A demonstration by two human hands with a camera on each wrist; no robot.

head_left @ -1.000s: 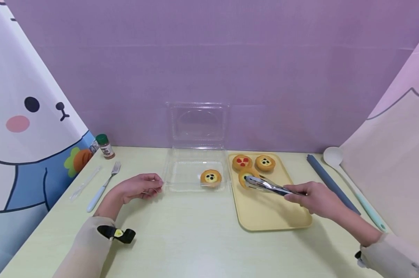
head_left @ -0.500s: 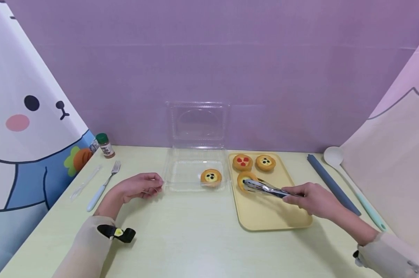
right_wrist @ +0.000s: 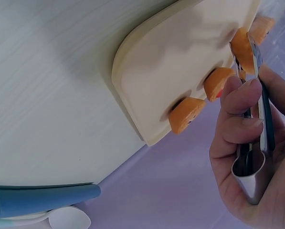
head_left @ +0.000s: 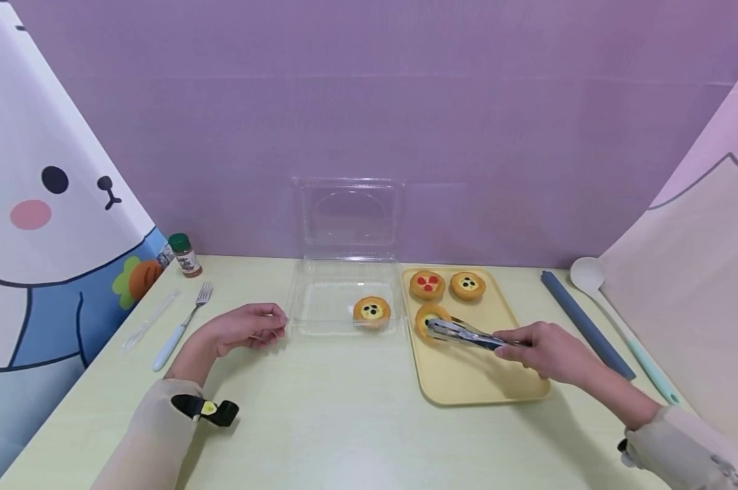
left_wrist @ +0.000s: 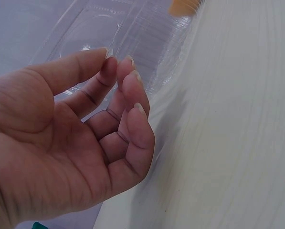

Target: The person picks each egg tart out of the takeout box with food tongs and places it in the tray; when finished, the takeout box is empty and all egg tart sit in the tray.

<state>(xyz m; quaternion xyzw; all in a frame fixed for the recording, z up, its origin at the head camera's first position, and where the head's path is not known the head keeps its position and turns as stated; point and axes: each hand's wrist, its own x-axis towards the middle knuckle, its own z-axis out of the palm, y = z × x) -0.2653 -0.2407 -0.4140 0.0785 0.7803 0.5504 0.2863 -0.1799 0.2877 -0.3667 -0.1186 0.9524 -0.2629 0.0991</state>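
Observation:
My left hand pinches the left rim of a clear plastic clamshell container between thumb and index finger, the other fingers curled loosely. Its lid stands upright, and one egg tart with dark dots sits at the front right inside. In my right hand is a pair of metal tongs, tips to either side of a tart at the left edge of the yellow tray. The right wrist view shows this tart between the tong arms. Behind it are a red-topped tart and a dotted tart.
On the left lie a fork and a clear wrapped utensil, with a green-capped bottle behind. To the right of the tray are a blue-grey rod and a white spoon with a mint handle. A purple backdrop rises behind.
The tongs and the tart between them have shifted slightly left and toward the front, away from the red-topped tart. My left hand stays at the container's rim.

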